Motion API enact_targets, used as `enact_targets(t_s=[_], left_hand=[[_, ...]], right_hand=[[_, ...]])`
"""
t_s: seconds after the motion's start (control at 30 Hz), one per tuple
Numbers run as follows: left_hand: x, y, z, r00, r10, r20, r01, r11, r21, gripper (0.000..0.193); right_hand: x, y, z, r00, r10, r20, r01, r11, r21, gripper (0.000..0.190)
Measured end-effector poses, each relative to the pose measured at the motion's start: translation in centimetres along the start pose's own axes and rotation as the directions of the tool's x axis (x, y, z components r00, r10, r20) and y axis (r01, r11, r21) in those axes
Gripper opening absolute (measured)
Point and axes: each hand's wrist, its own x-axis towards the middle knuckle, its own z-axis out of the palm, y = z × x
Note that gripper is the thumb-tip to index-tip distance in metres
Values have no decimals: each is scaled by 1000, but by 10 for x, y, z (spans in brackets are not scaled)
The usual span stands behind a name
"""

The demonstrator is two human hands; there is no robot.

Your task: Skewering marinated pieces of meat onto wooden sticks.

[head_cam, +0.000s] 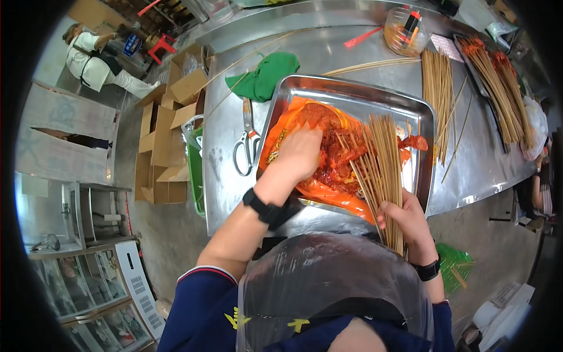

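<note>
A steel tray (354, 88) lies on the metal table, holding an opened orange plastic bag (275, 143) with red marinated meat (336, 165) in it. My left hand (301, 152) dips into the meat with its fingertips hidden; whether it grips a piece cannot be told. On the tray's right side my right hand (407, 218) holds a thick bundle of bamboo skewers (387, 176). Some skewers lean left over the bag, and a piece of red meat (413, 142) shows just right of the bundle.
Scissors (247, 141) and a green cloth (268, 77) lie left of the tray. More skewers (436, 88) lie to its right, near a plastic tub (404, 35) and loaded skewers (492, 83) on a dark tray. Cardboard boxes (165, 136) stand on the floor; a person (94, 59) is farther off.
</note>
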Motion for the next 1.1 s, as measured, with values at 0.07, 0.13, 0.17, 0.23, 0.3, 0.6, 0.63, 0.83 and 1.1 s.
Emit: enact_targets(t_s=[0.07, 0.13, 0.17, 0.23, 0.3, 0.6, 0.63, 0.83, 1.1], left_hand=[[1, -8, 6, 998, 58, -28, -57, 998, 42, 18], [2, -7, 8, 996, 80, -26, -77, 992, 102, 15], [-1, -5, 9, 997, 76, -28, -73, 992, 106, 15], [-8, -3, 12, 996, 74, -58, -69, 995, 77, 12], [-15, -3, 19, 991, 101, -93, -92, 991, 97, 10], [-45, -14, 22, 983, -91, -161, 22, 921, -390, 12], [-46, -16, 24, 972, -157, -173, 40, 841, -540, 16], [-34, 3, 20, 954, -249, 169, 115, -215, -970, 16], [-35, 16, 9, 932, -279, 230, 20, -595, -803, 24]], right_hand=[[-3, 1, 1, 1000, -7, 5, 7, 1000, 5, 16], [-3, 0, 2, 1000, -7, 7, 7, 1000, -3, 16], [-3, 0, 3, 1000, -6, 8, 6, 1000, -12, 16], [-3, 2, 3, 1000, -13, -1, 13, 1000, -17, 16], [-3, 3, 4, 1000, -20, -11, 20, 999, -25, 17], [2, 4, 10, 1000, -13, -21, 10, 991, -135, 16], [1, 5, 10, 1000, -11, -1, 10, 990, -139, 16], [-1, 6, 16, 1000, 14, -6, -14, 982, -186, 16], [-2, 1, 25, 996, 82, -33, -86, 982, -170, 18]])
